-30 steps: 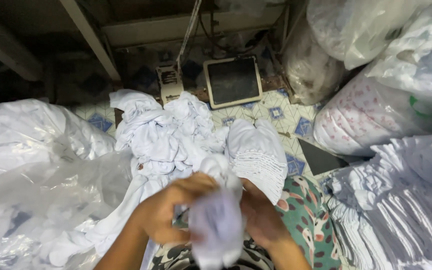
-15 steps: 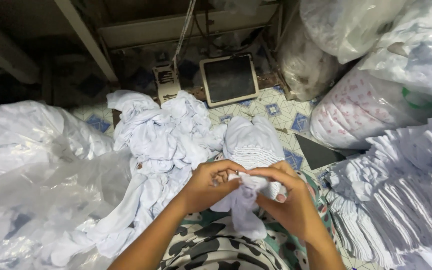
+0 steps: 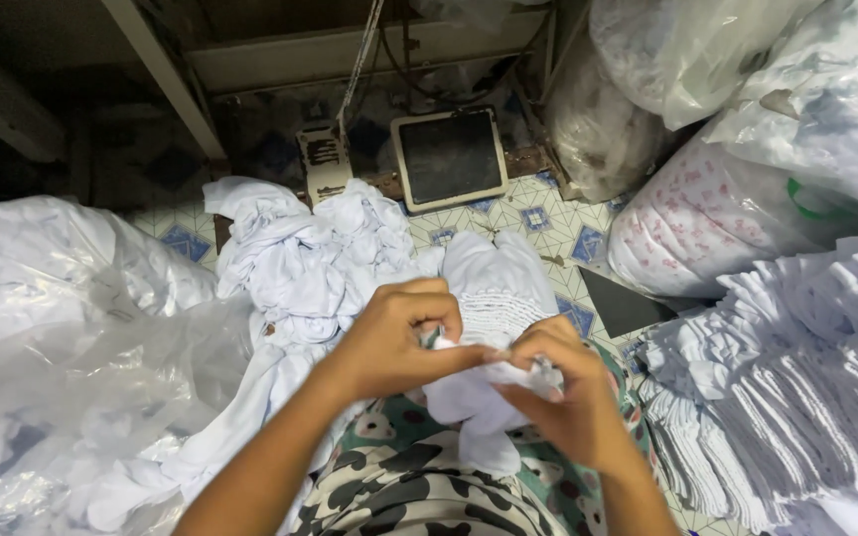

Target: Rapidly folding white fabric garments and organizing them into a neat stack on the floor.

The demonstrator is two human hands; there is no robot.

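Broadly, loose white garments (image 3: pixel 300 268) heap on the tiled floor (image 3: pixel 548 213), a folded stack (image 3: pixel 796 397) at right. Over the lap, the left hand (image 3: pixel 389 342) and right hand (image 3: pixel 563 397) pinch a small white garment (image 3: pixel 469 397) — best held taut, edges aligned.

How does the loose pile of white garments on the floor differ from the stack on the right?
The loose pile lies crumpled and tangled on the tiled floor; the stack is folded in neat, even layers. The pile sits left of the hands, just beyond the left hand; the stack stands right of the right hand. Both are white cloth.
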